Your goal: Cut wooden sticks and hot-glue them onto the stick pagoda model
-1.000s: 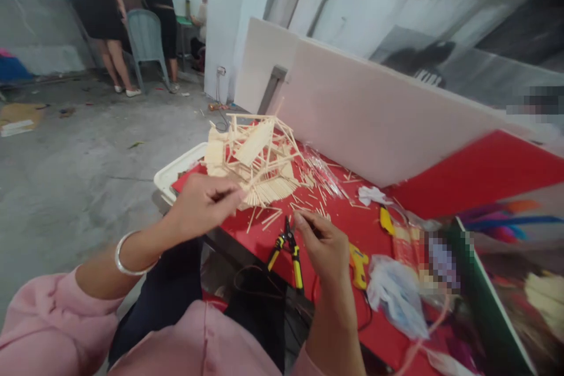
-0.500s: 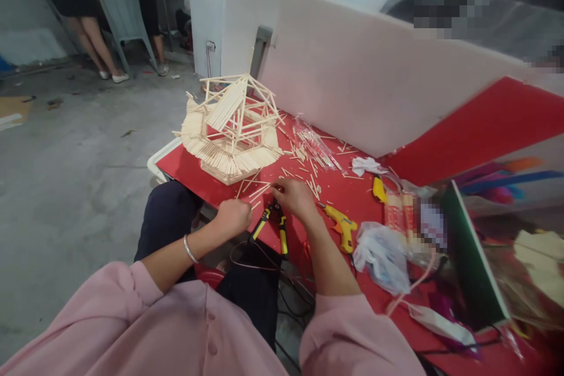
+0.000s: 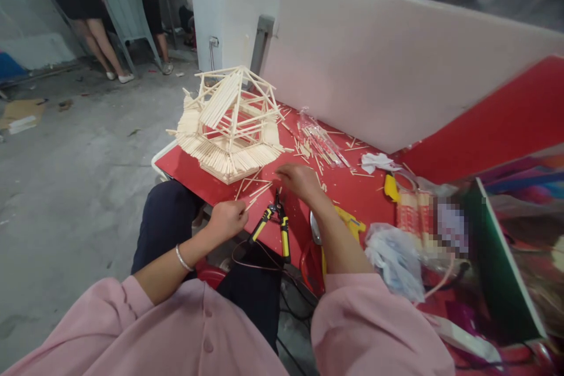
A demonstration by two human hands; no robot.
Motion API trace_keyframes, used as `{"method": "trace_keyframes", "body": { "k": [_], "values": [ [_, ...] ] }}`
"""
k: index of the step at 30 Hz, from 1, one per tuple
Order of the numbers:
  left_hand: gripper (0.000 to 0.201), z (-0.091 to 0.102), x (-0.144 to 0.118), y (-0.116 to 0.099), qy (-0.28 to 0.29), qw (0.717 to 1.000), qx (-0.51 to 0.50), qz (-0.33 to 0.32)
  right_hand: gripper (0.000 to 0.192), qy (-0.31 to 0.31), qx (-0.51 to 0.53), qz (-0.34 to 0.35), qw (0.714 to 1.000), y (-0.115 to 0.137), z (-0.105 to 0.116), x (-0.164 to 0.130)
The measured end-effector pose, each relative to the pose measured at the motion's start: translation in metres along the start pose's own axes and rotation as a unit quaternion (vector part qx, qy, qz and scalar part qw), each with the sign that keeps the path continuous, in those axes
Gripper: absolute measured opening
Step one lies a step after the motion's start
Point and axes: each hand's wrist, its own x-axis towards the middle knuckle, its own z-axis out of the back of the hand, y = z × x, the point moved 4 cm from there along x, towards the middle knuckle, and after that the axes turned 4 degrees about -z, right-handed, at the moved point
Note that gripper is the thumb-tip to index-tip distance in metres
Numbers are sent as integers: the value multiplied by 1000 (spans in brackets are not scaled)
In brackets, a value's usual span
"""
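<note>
While the stick-built model house (image 3: 229,126) stands on the red table (image 3: 348,188), the left hand (image 3: 227,220) sits at the table's near edge below the house, fingers curled shut on a thin wooden stick (image 3: 250,205). Right of that hand, the right hand (image 3: 299,179) rests palm-down among loose sticks (image 3: 255,185) in front of the house; whether its fingers pinch anything cannot be told. Yellow-handled pliers (image 3: 275,226) lie between the hands, a yellow glue gun (image 3: 352,224) just beyond the right forearm.
</note>
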Motion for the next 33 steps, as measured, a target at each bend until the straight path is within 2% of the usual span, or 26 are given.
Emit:
{"method": "trace_keyframes", "body": {
  "k": [4, 9, 14, 17, 21, 24, 29, 33],
  "values": [
    [25, 0, 4, -1, 1, 1000, 1, 17, 31, 10, -28, 18, 999, -7, 3, -3],
    [28, -1, 4, 0, -7, 1000, -1, 29, 28, 52, -62, 112, 990, 22, -11, -4],
    [30, -3, 5, 1, -20, 999, -2, 46, 23, 78, -107, 185, 974, 50, -20, 6],
    [29, -3, 9, 3, -18, 996, -9, 83, 25, 79, -129, 204, 967, 56, -24, 13],
    [27, 0, 15, 7, -21, 992, -37, 117, 26, 70, -145, 212, 964, 51, -23, 14],
    [23, 2, 15, 10, -52, 988, -89, 119, 28, 51, -152, 209, 965, 45, -11, 4],
    [30, 4, 9, 9, -135, 964, -212, 90, 26, 25, -169, 186, 967, 48, 10, -24],
    [33, 17, 2, -2, -187, 963, -181, 74, 28, 19, -170, 204, 964, 57, 13, -38]
  ]
}}
